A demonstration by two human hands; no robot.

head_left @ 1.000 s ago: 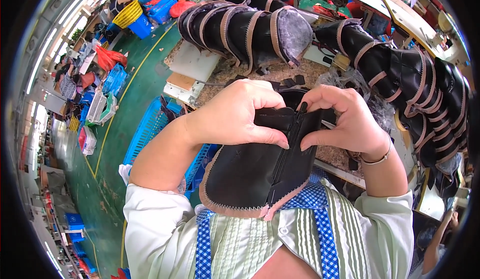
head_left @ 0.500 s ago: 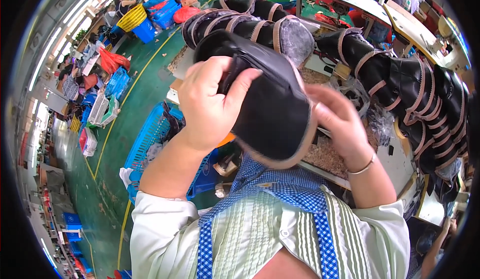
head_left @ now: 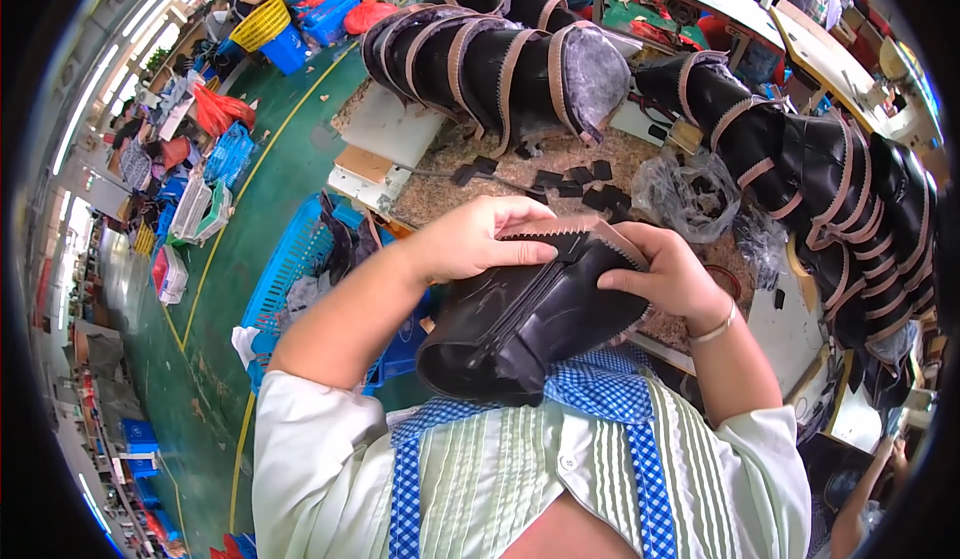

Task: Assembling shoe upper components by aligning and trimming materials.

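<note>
Head view showed two blue-checked straps (head_left: 405,489) over a pale shirt (head_left: 480,479). Just beyond, two hands, apart from each other, gripped one black shaft (head_left: 590,294) in front of the chest: the left hand (head_left: 478,241) pinched its tan upper edge, thumb on the near face; the right hand (head_left: 668,274) pinched the right side. One zip (head_left: 525,304) ran down it. One bangle (head_left: 717,326) circled the right wrist. One blue basket (head_left: 285,271) stood left of a mottled bench (head_left: 450,154), which bore several scraps (head_left: 548,179) and crumpled clear plastic (head_left: 685,199). Behind lay at least two rows of tan-edged black shafts (head_left: 485,69). Farther off, a yellow line (head_left: 300,106) crossed the green floor (head_left: 205,379) near one yellow basket (head_left: 260,21) and a blue bin (head_left: 285,51), too small to tell any label.
</note>
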